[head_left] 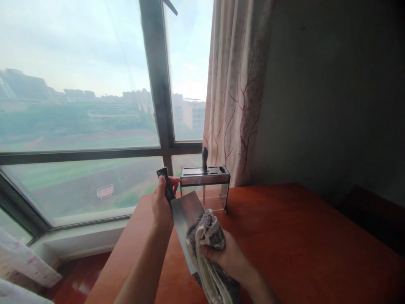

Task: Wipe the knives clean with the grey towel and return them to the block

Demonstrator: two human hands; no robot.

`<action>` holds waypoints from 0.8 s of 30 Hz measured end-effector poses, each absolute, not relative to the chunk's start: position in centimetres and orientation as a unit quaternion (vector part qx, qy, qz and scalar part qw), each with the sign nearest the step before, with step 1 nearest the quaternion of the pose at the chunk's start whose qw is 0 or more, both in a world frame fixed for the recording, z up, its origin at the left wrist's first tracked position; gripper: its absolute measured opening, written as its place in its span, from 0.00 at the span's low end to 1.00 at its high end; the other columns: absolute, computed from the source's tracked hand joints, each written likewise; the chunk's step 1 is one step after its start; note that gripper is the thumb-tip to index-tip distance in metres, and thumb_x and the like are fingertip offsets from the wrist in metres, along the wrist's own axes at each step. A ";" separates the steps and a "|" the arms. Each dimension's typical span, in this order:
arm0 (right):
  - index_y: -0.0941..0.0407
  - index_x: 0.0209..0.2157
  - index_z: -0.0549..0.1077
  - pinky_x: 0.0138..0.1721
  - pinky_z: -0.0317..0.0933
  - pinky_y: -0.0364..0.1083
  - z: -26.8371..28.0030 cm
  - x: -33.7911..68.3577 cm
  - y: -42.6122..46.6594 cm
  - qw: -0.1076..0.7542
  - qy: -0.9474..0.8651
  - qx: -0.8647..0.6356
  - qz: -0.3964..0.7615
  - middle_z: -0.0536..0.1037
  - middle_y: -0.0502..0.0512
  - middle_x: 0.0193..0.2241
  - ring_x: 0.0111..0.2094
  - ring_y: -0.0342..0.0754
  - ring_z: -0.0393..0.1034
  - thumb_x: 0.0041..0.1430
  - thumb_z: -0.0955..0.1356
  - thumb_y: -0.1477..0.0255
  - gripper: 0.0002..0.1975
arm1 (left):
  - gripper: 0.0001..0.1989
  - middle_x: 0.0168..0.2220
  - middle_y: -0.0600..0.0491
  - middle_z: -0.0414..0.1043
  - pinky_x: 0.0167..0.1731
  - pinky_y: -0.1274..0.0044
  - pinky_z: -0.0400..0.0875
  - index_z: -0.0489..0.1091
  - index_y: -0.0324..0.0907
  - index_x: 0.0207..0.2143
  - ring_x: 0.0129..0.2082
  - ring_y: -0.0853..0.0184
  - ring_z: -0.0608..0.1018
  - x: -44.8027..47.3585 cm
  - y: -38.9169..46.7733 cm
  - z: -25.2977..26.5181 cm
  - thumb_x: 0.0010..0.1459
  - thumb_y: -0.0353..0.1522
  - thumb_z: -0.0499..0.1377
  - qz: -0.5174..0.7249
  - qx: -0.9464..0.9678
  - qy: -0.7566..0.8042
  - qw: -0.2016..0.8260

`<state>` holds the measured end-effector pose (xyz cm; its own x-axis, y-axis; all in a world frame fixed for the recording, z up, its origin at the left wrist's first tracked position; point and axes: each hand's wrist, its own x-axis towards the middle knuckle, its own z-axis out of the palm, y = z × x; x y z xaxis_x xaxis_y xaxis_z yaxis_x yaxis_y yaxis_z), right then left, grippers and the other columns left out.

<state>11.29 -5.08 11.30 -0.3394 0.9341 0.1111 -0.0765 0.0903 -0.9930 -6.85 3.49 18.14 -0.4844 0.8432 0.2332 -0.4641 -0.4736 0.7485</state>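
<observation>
Grey-and-white terry makes up the towel (209, 274) bunched in your right hand (232, 253), in front of the knife rack (190, 180); those fingers are clamped on its folds. It lies against the broad blade of the cleaver (186, 213), which slants up in front of the rack, toward its left end. Your left hand (161, 202), just left of the rack, has its fingers closed around the black handle; whether a fingertip touches the rack's corner, you cannot tell from here.

Wiping looks to be midway: towel and steel are together, the stretch by the handle is uncovered, and the lower part is partly hidden under cloth. How much is already clean does not show. The cleaver is out of the rack, where one dark-handled knife (205, 158) stands upright.

Under the rack spreads your glossy red-brown desk (268, 228). Well left of the rack hangs printed fabric (25, 261) above a reddish floor (79, 270). Behind the rack falls a branch-patterned curtain (234, 93), with a dim wall (322, 105) to its right and a dark window frame (155, 76) to its left; farthest off are hazy buildings (193, 114).
</observation>
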 end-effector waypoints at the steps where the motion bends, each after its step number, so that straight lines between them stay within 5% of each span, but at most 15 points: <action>1: 0.58 0.41 0.74 0.42 0.64 0.49 11.4 11.4 -5.0 0.436 -0.593 -0.359 0.574 0.80 0.55 0.38 0.40 0.53 0.73 0.47 0.74 0.64 0.19 | 0.17 0.28 0.52 0.75 0.44 0.74 0.68 0.74 0.40 0.27 0.34 0.67 0.75 -6.8 3.5 18.2 0.54 0.44 0.59 0.801 0.306 0.309 0.411; 11: 0.57 0.41 0.75 0.46 0.64 0.51 14.7 11.5 -2.6 0.463 -0.599 -0.363 0.543 0.80 0.55 0.40 0.42 0.55 0.73 0.47 0.74 0.62 0.20 | 0.17 0.29 0.52 0.73 0.44 0.75 0.66 0.74 0.40 0.26 0.35 0.67 0.74 -3.3 2.6 17.7 0.56 0.44 0.58 0.744 0.392 0.297 0.453; 17: 0.58 0.41 0.74 0.45 0.65 0.52 15.6 11.4 -1.8 0.517 -0.599 -0.367 0.489 0.80 0.57 0.39 0.41 0.56 0.73 0.46 0.75 0.62 0.21 | 0.19 0.28 0.52 0.73 0.32 0.77 0.65 0.73 0.39 0.25 0.28 0.67 0.72 -2.2 1.6 17.8 0.55 0.45 0.57 0.703 0.435 0.315 0.467; 24: 0.57 0.40 0.74 0.44 0.65 0.51 13.1 10.6 -3.6 0.511 -0.585 -0.367 0.513 0.80 0.56 0.39 0.40 0.55 0.73 0.49 0.73 0.62 0.19 | 0.17 0.29 0.51 0.72 0.42 0.75 0.66 0.73 0.40 0.24 0.34 0.64 0.73 -3.9 2.4 17.8 0.56 0.44 0.57 0.726 0.428 0.316 0.435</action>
